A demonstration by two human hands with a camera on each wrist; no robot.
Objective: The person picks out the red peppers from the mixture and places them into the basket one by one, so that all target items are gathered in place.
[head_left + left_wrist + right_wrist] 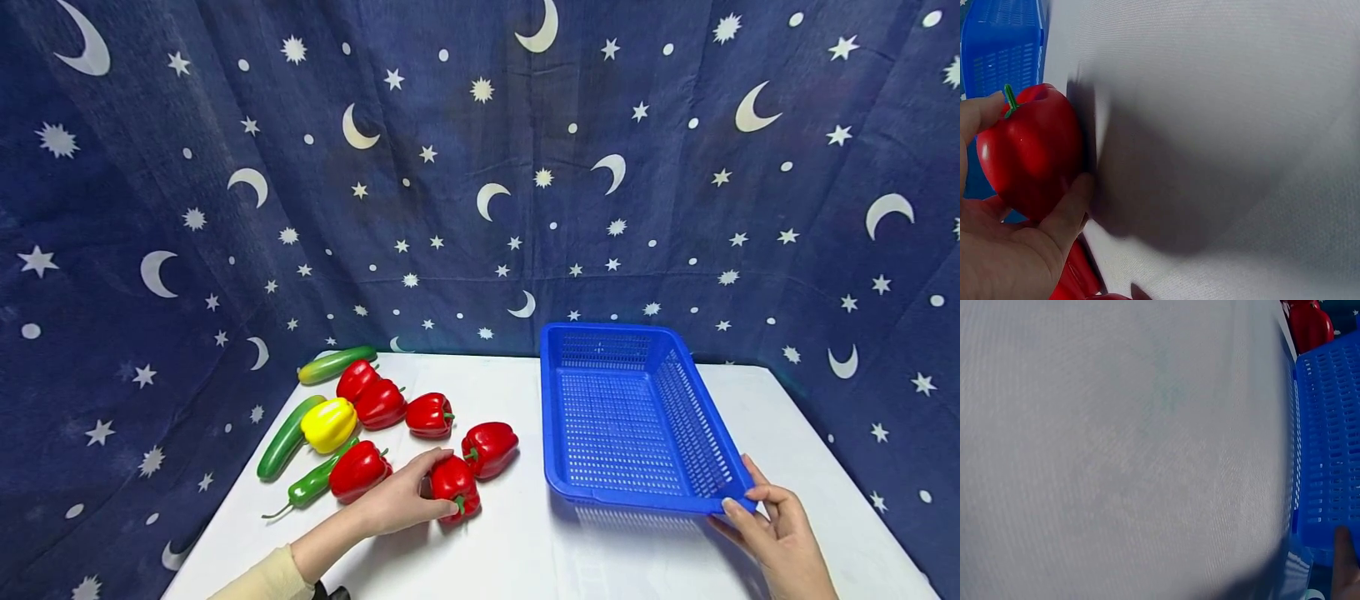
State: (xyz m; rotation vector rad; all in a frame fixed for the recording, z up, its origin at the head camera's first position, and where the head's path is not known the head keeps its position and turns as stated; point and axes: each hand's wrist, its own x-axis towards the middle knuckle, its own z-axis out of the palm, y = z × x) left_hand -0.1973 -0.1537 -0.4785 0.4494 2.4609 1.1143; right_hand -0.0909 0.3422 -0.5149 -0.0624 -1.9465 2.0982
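Observation:
My left hand [403, 497] grips a red bell pepper [457, 481] near the front middle of the table, fingers over its far side and thumb by the green stem. In the left wrist view the same pepper [1035, 153] sits between thumb and fingers, close to the white cloth. Another red bell pepper [491, 448] lies just beyond it. At the right, my right hand [780, 533] pinches the near right corner of a blue plastic basket [555, 450], thumb on the rim. Nothing lies inside the basket. The right wrist view shows the basket's slotted side [1329, 444] and one blurred finger.
To the left lie a yellow bell pepper [328, 425], a long green chili pepper [315, 483], a cucumber [285, 442] and a second, yellow-tipped cucumber [337, 364]. Several more red bell peppers [360, 472] lie among them. A dark blue star-and-moon curtain [450, 167] surrounds the white table [502, 567].

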